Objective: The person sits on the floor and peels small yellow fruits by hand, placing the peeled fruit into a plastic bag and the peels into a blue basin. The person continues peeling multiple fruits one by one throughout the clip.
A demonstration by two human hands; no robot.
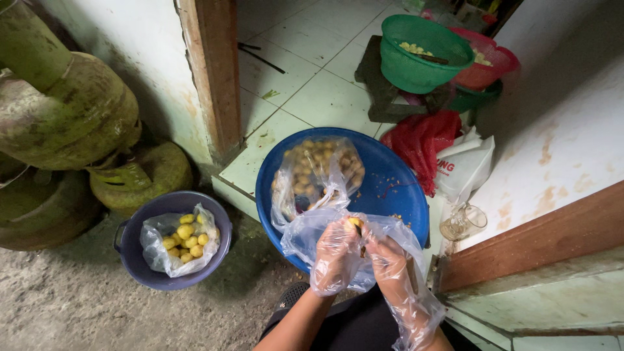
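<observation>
Both hands come up from the bottom, close together over the near edge of the big blue tub (396, 188). Each hand wears a loose, see-through plastic glove that looks crinkly. The left hand (335, 250) is curled, and its fingers pinch one small yellow round piece (355, 222) at the top. The right hand (389, 257) sits just beside it, fingers bent in toward the same piece and seeming to touch it; the glove hides whether they grip it.

In the round blue tub lies one clear plastic bag (316, 170) full of brownish-yellow lumps.

To the left, on the rough grey floor, stands one dark bucket (170, 281). It is lined with a clear bag (156, 244) that holds about ten smooth yellow pieces (186, 235).

Far up on the white tiles sit a green basket (416, 65) and a pink basket (497, 65), both with little holes and both with pale bits inside. Near them lie one red net bag (419, 140) and one white plastic bag (465, 169).

Two fat green gas tanks (71, 117) with worn paint stand at the left wall.
</observation>
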